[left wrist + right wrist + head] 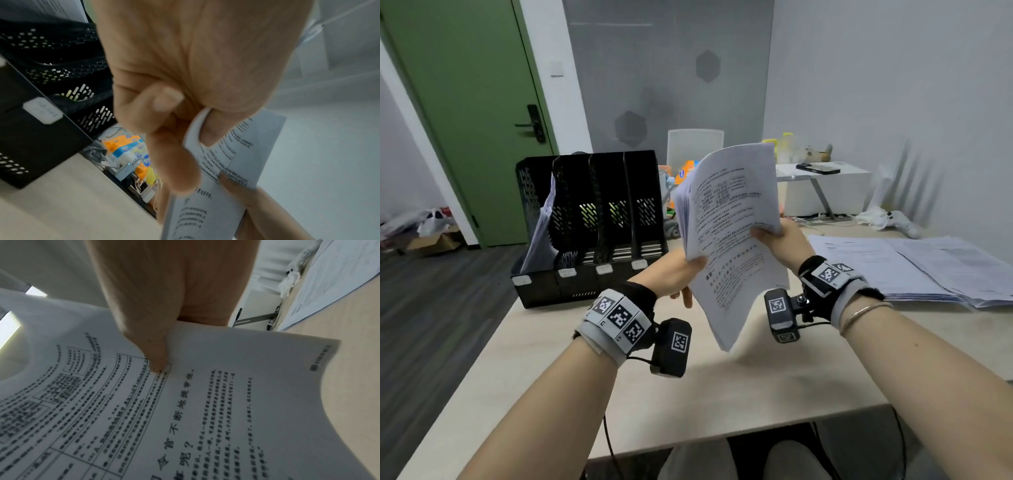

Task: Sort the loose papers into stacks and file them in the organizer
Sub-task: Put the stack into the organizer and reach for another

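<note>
Both hands held one thick bundle of papers [726, 219] up above the table [722, 387], tilted and bowed. The left hand [676, 274] pinched the bundle's lower left edge, thumb on the printed face and fingers curled behind, as the left wrist view showed. The right hand [780, 241] gripped the opposite edge, thumb pressed on the top sheet and the remaining fingers hidden behind the pages. The upper left edges fanned apart, so this two-sided grip probably served to square the sheets and keep them from sliding before filing.

Beyond the left hand the black organizer [592, 226] stood on the table with its slots open toward the person. Its leftmost slot already held some leaning sheets [541, 233]; the other three slots looked empty. Judged from that, the bundle was likely headed for one of the free slots, and its bend would need straightening to pass between the dividers.

Farther right, more loose papers [914, 270] lay spread flat on the table, apparently waiting to be sorted.
</note>
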Demonstrator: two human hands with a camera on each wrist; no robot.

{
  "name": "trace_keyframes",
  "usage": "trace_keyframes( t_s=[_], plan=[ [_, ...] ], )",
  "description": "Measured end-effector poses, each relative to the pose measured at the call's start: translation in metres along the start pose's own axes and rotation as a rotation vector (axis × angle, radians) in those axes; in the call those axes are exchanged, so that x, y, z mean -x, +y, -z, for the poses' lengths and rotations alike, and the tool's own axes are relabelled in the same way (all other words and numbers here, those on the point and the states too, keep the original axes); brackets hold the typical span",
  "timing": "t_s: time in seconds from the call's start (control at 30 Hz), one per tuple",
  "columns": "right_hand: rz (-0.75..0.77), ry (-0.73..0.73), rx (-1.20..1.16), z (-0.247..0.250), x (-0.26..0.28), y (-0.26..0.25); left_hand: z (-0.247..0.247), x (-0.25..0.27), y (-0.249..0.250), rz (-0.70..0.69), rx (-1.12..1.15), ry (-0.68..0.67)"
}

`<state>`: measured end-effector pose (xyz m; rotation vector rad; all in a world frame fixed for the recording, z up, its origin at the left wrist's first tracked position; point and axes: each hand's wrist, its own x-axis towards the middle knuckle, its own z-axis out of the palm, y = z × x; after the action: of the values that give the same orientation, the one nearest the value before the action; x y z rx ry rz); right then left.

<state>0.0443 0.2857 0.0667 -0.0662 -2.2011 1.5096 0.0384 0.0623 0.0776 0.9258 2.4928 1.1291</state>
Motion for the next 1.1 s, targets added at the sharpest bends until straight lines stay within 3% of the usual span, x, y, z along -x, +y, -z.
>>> trace_keyframes(
  t_s=[0.3,0.67,0.8,1.1],
  plan=[
    [-0.017,0.029,0.025,-0.060,-0.029,-0.011,0.044,0.025,-0.029,0.127,0.063,0.176],
    [0.082,-0.448,0.329,-0.165,-0.023,-0.042,0.109,0.042,-0.054,0.319,0.141,0.666],
    [0.097,-0.594,0.372,-0.204,-0.022,-0.052,0.131,0.043,-0.058,0.317,0.105,0.842],
    [0.093,-0.745,0.405,-0.256,-0.023,-0.053,0.150,0.025,-0.084,0.335,-0.121,1.011]
  ],
)
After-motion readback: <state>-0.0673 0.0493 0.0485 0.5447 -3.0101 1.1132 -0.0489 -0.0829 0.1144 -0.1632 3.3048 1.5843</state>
